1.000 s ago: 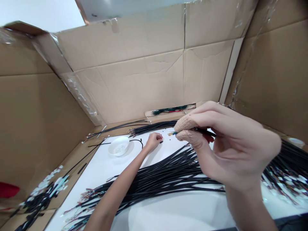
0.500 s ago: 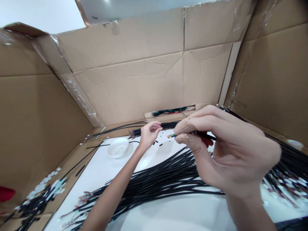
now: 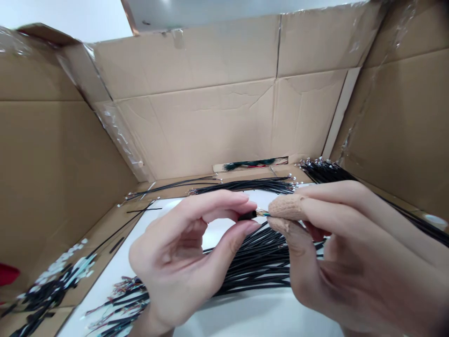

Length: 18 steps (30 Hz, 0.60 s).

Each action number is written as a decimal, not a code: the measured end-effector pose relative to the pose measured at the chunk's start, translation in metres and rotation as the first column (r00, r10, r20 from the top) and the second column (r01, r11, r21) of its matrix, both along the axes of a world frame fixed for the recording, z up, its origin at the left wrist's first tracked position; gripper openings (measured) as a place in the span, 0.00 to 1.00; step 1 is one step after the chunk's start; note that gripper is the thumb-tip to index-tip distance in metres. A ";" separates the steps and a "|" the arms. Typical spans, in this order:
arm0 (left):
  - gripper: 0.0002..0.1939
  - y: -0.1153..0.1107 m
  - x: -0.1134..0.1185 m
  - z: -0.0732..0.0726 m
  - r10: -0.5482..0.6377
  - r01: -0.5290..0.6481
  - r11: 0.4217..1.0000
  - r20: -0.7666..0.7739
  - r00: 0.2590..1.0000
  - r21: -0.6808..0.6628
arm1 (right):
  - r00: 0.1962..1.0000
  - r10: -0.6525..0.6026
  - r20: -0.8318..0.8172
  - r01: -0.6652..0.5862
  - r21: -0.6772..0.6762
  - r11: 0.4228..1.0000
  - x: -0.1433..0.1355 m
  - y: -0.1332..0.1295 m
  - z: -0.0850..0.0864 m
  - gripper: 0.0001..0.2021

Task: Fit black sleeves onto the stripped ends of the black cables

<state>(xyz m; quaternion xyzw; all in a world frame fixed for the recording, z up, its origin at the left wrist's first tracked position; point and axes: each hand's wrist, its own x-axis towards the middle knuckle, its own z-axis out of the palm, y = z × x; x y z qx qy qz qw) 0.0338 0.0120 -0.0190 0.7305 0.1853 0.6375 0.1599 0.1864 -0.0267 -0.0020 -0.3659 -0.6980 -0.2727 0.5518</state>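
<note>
Between thumb and forefinger, my left hand [image 3: 185, 252] pinches a short black sleeve [image 3: 247, 216], like a piece of heat-shrink tubing. My right hand [image 3: 336, 248], with tan coverings on its thumb and fingertip, is closed on the end of a cable whose thin coloured wires [image 3: 262, 213] stick out to the left. The wire tips meet the sleeve's right end; whether they are inside it I cannot make out. Most of the held cable is hidden behind my right fingers. Below both hands lies a thick bundle of black cables [image 3: 256, 267] on the white tabletop [image 3: 224, 313].
Tall cardboard walls [image 3: 196, 121] close in the back and sides. Behind my hands lies another row of black cables [image 3: 245, 184], with more cables [image 3: 322, 169] at the back right. White connectors and black pieces [image 3: 59, 281] are heaped at the left. My left hand mostly hides a white bowl.
My left hand has come back from the far part of the table, now with a black sleeve in its fingers, to the wire ends in my right hand. My right hand has shifted slightly right.
</note>
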 end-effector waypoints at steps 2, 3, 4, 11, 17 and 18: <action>0.20 0.001 -0.002 0.001 0.012 -0.012 1.000 0.002 1.000 0.013 | 1.000 -0.002 0.006 0.001 0.057 0.998 -0.002 -0.002 0.004 0.10; 0.20 0.001 -0.002 0.002 0.017 -0.017 0.999 -0.002 1.000 0.027 | 1.000 -0.006 0.007 0.005 0.076 0.997 -0.003 -0.002 0.006 0.09; 0.19 0.001 -0.002 0.003 0.024 -0.024 0.999 -0.005 1.000 0.044 | 1.000 -0.013 0.006 0.012 0.081 0.997 -0.003 -0.003 0.006 0.10; 0.21 0.003 0.000 0.005 0.064 -0.063 0.995 -0.008 0.998 0.073 | 0.999 -0.007 -0.038 0.010 0.095 0.995 -0.006 -0.001 -0.002 0.10; 0.21 0.001 0.000 0.005 -0.069 0.069 0.998 0.031 0.997 -0.006 | 0.984 0.038 -0.176 -0.029 0.058 0.998 -0.012 -0.001 -0.004 0.11; 0.21 0.000 -0.001 0.004 -0.088 0.089 0.996 0.041 0.995 -0.025 | 0.982 0.040 -0.186 -0.031 0.047 0.998 -0.013 -0.001 -0.004 0.12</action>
